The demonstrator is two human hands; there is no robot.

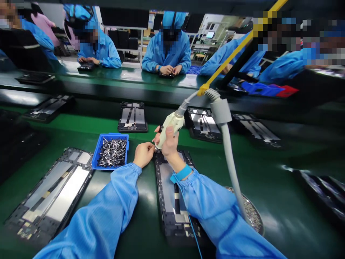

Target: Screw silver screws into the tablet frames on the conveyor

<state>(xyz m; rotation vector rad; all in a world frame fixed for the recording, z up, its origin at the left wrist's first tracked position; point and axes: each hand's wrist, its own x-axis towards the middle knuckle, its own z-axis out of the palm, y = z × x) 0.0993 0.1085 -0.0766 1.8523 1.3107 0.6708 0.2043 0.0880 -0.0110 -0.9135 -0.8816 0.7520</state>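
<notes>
My right hand (pixel 170 144) is wrapped round a pale electric screwdriver (pixel 172 124), its tip pointing down at the far left corner of an opened tablet (pixel 167 194). Beside that tip my left hand (pixel 144 154) has its fingers pinched together at the tablet's corner; whatever they hold is too small to make out. The tablet lies flat in front of me, partly covered by my right forearm, with its battery and ribbon cables exposed. Just left of my left hand stands a blue bin (pixel 127 153) full of small dark and silvery metal parts.
Another opened tablet (pixel 61 190) lies at left. Farther back sit several more, including one tablet (pixel 132 117) behind the bin. A round dish (pixel 260 219) of tiny screws is partly behind my right sleeve. The screwdriver's grey cable (pixel 229 158) hangs at right. Co-workers sit across the bench.
</notes>
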